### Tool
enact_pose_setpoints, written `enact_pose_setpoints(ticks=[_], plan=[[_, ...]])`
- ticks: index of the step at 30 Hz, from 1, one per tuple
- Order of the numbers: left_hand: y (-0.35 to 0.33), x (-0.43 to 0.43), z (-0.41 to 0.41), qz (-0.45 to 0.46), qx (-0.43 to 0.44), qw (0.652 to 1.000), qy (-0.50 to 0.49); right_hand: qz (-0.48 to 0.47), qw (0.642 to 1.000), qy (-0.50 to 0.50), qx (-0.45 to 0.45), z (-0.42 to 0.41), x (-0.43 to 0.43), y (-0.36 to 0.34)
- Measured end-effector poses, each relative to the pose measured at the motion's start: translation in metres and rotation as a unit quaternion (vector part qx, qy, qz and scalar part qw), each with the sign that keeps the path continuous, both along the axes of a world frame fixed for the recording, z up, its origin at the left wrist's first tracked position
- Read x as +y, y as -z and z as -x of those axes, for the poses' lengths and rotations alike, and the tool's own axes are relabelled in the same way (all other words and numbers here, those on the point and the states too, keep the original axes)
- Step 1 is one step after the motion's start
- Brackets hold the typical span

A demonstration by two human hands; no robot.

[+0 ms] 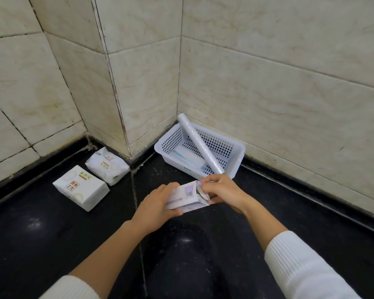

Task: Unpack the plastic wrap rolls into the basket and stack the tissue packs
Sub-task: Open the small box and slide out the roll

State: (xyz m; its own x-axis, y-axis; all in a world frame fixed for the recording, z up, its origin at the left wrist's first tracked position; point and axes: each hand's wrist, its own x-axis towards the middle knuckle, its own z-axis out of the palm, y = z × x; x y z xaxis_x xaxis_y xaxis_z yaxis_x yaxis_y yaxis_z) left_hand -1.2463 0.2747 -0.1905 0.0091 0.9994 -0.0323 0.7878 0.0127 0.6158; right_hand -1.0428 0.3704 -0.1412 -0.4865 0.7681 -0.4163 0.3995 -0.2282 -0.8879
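Observation:
I hold a long white and lilac plastic wrap box over the black counter. My left hand grips its near end. At the box's opened far end, my right hand has its fingers closed on the flap. A white perforated basket stands in the wall corner behind. One plastic wrap roll leans across it, its upper end on the back rim. A flat white and blue pack lies on the basket floor. Two white tissue packs lie side by side at the left.
The black counter is shut in by beige tiled walls, with a jutting tiled corner between the tissue packs and the basket. A seam runs down the counter toward me.

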Motion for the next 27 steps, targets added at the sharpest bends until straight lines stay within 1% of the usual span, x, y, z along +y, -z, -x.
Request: enact_pose_setpoints(ticks=[6, 8, 9, 11, 12, 13, 15, 17, 20, 23, 27], plan=[[-0.001, 0.001, 0.004, 0.014, -0.13, 0.99, -0.046, -0.02, 0.997, 0.058, 0.048, -0.011, 0.007, -0.012], [-0.002, 0.001, 0.004, -0.002, -0.146, 0.987, -0.059, -0.09, 0.993, 0.07, 0.016, -0.014, 0.008, -0.014], [-0.003, 0.001, 0.004, -0.008, -0.156, 0.986, -0.066, -0.142, 0.987, 0.072, -0.01, -0.015, 0.008, -0.013], [-0.003, 0.001, 0.003, -0.009, -0.186, 0.979, -0.08, -0.262, 0.96, 0.055, -0.08, -0.014, 0.006, -0.014], [-0.003, 0.002, 0.003, -0.009, -0.2, 0.976, -0.086, -0.301, 0.948, 0.036, -0.1, -0.013, 0.004, -0.015], [-0.003, 0.002, 0.002, -0.01, -0.209, 0.974, -0.09, -0.313, 0.944, 0.02, -0.103, -0.012, 0.002, -0.015], [-0.004, 0.003, 0.0, -0.014, -0.211, 0.973, -0.093, -0.275, 0.959, 0.009, -0.07, -0.007, -0.004, -0.019], [-0.004, 0.005, -0.001, -0.021, -0.204, 0.974, -0.099, -0.225, 0.974, 0.022, -0.021, -0.005, -0.008, -0.024], [-0.004, 0.006, 0.0, -0.035, -0.176, 0.978, -0.108, -0.181, 0.983, -0.003, 0.019, -0.006, -0.012, -0.029], [-0.003, 0.008, 0.003, -0.038, -0.134, 0.985, -0.103, -0.161, 0.985, -0.066, -0.013, -0.005, -0.015, -0.03], [-0.002, 0.007, 0.006, -0.041, -0.099, 0.99, -0.094, -0.175, 0.979, -0.098, -0.046, -0.001, -0.016, -0.034]])
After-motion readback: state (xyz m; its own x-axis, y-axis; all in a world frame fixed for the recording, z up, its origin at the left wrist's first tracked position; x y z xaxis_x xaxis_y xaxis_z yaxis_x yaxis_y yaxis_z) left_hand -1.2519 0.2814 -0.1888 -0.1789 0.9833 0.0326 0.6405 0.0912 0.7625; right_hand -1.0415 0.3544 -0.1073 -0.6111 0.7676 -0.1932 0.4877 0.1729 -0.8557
